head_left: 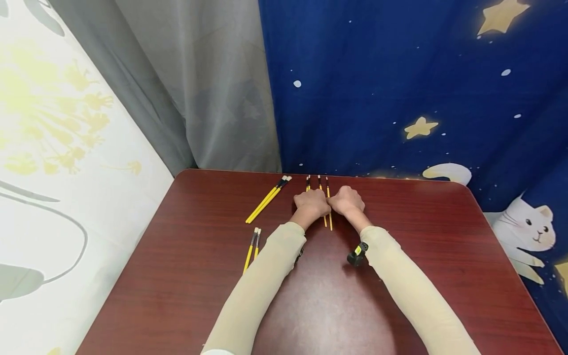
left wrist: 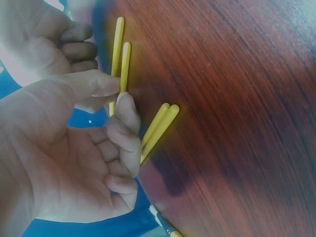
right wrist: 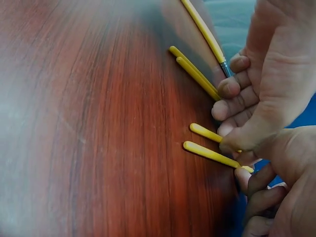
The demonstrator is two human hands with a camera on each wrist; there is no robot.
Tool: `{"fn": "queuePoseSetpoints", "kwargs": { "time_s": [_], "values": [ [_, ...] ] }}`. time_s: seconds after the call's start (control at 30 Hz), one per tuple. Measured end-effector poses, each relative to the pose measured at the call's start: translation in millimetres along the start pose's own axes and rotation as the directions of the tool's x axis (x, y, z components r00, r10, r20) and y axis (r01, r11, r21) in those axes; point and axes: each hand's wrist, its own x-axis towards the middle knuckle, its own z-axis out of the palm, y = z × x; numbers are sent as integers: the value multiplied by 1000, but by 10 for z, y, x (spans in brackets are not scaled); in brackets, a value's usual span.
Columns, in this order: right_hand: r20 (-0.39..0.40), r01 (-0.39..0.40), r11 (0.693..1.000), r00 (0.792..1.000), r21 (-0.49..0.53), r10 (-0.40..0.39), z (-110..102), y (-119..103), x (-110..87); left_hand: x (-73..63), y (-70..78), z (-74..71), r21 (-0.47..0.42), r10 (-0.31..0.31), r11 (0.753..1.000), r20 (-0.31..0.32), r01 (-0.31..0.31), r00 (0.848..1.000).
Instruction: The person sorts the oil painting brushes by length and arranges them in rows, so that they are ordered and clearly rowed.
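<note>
Both hands are close together near the table's far edge. My left hand (head_left: 312,202) pinches a yellow-handled paintbrush (left wrist: 126,64) between thumb and finger. Just right of it, my right hand (head_left: 347,199) pinches another yellow paintbrush (right wrist: 210,154), its handle end pointing toward me. These two brushes lie nearly parallel, a small gap between their handles. Beneath or beside the left hand lies a pair of yellow paintbrushes (left wrist: 160,131), side by side; that hand covers their middles in the head view. Dark ferrules and pale tips show beyond the hands.
Left of the hands, two paintbrushes (head_left: 268,199) lie slanted together. Nearer, two more paintbrushes (head_left: 252,251) are partly hidden by the left sleeve (head_left: 262,286). The reddish-brown table (head_left: 186,296) ends at a grey curtain (head_left: 226,98) and a blue starry curtain (head_left: 355,98).
</note>
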Motion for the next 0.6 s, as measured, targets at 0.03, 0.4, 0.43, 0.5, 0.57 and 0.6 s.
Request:
{"fn": "queuePoseSetpoints", "kwargs": {
  "time_s": [0.03,0.4,0.43,0.5,0.57,0.6],
  "values": [
    [-5,-8,1000,1000,11,8,-42,-22,-77,4,2,0,-1,-5,1000,7,5,1000],
    [-62,53,996,997,71,-48,-264,12,-383,-50,-2,23,-20,-24,1000,-39,24,999],
    [-65,63,995,996,79,-58,-278,27,-385,-47,-4,23,-23,-24,999,-37,23,999],
    [-73,77,993,995,90,-70,-303,60,-384,-41,-8,17,-33,-20,999,-25,20,999],
    [-76,87,991,994,98,-80,-330,94,-387,-35,-10,6,-48,-10,999,-9,9,1000],
    [-76,92,990,994,103,-84,-344,109,-388,-35,-10,-3,-58,-3,998,1,3,1000]
  ]
}}
